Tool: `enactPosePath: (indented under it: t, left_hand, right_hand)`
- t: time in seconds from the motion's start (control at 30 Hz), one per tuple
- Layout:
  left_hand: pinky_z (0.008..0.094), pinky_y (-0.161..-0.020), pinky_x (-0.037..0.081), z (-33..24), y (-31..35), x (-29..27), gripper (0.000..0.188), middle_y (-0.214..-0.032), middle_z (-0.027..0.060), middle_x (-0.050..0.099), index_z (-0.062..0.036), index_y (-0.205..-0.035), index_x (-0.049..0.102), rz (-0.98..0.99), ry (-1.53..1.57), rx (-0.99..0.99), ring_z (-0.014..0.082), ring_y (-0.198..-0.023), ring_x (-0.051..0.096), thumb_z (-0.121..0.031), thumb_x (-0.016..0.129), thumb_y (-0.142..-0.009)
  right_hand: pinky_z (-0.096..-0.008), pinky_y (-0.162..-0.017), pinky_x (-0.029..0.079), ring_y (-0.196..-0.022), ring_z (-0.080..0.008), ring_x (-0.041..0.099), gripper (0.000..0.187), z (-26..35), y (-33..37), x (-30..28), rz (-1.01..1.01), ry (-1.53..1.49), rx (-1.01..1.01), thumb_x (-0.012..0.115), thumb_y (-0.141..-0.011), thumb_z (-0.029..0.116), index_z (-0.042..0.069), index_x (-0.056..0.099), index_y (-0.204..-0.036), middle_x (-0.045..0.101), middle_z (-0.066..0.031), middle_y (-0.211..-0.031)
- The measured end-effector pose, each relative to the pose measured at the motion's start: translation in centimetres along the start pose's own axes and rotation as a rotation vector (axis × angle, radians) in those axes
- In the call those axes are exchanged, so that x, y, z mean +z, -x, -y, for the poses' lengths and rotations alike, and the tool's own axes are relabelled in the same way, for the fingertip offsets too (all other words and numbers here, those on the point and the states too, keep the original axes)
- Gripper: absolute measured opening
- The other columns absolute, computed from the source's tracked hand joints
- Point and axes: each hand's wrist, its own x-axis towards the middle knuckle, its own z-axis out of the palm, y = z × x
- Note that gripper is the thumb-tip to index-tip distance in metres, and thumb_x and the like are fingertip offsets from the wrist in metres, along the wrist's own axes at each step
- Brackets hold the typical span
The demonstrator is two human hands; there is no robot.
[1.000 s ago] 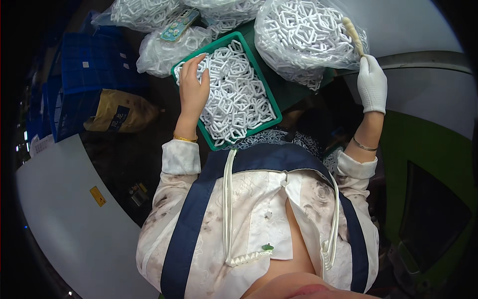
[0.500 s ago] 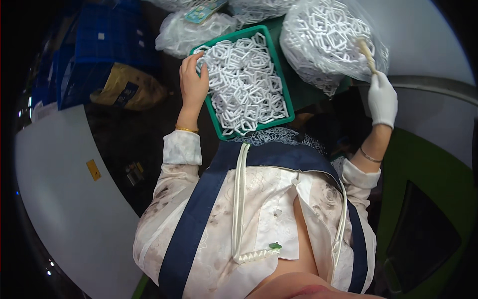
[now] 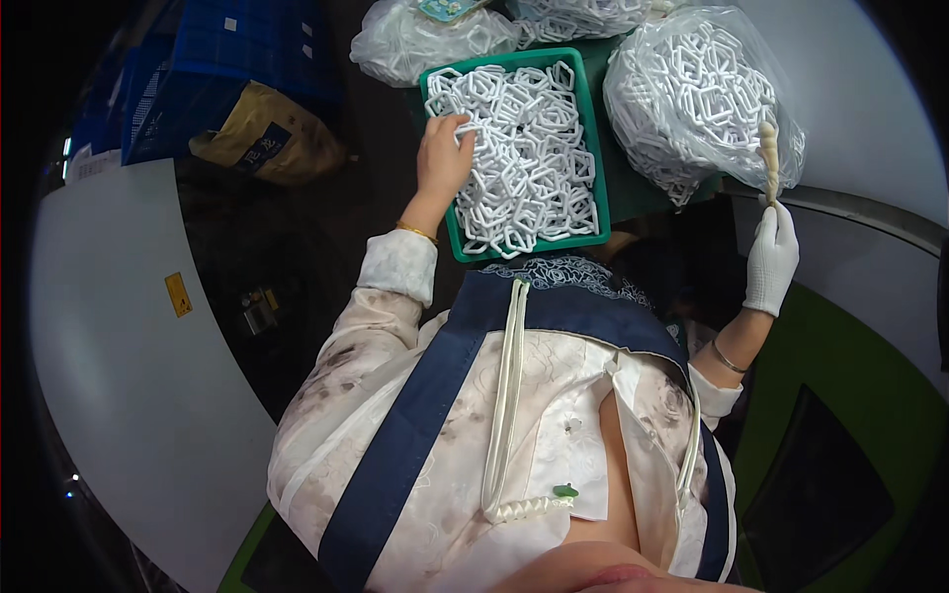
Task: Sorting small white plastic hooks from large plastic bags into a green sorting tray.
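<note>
A green tray [image 3: 602, 212] full of loose white angular plastic links [image 3: 524, 158] lies in front of my body. My bare left hand [image 3: 445, 158] reaches over its left edge, fingertips at the links and thumb apart from the fingers. I cannot see any link held in it. On the right, my right hand [image 3: 772, 259] wears a white glove and grips the lower end of a slim cream-coloured stick with a knobbly, twisted surface [image 3: 770, 158]. Its exact kind is unclear. The stick points up in front of a clear plastic bag [image 3: 707, 99] packed with similar white links.
More clear bags [image 3: 435, 44] lie beyond the tray. Blue plastic crates [image 3: 242, 74] and a tan printed sack [image 3: 267, 133] stand at the far left. A grey panel [image 3: 129, 376] curves along the left, and a green chair [image 3: 850, 395] shows at the right.
My left hand has shifted from the tray's far left corner nearer to me and further over the links. My right hand has drawn back towards me, the stick now more upright. The view has shifted.
</note>
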Motion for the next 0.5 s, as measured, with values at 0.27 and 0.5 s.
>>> enactPosePath:
  t: [0.27,0.5]
  left_hand:
    - [0.0413,-0.08,0.052,-3.6,-0.6,2.5,0.016,-0.103,0.014,0.065,-0.0054,-0.104,0.072,0.054,0.153,0.041,0.0329,-0.091,0.066,-0.012,0.061,-0.095]
    - [0.0456,-0.091,0.046,-6.8,-1.8,3.1,0.017,-0.107,0.0083,0.068,-0.0095,-0.101,0.073,0.074,0.004,0.372,0.03,-0.103,0.06,-0.02,0.069,-0.088]
  right_hand:
    - [-0.0255,-0.067,0.043,-0.07,-0.0081,0.049,0.033,-0.1,-0.3,1.1,-0.018,-0.059,-0.08,0.053,-0.104,0.023,-0.001,0.066,-0.123,0.058,-0.0022,-0.079]
    - [-0.0247,-0.066,0.042,-0.069,-0.007,0.047,0.031,0.0,0.2,0.8,-0.008,-0.094,-0.044,0.053,-0.104,0.02,-0.003,0.065,-0.122,0.055,0.0003,-0.078]
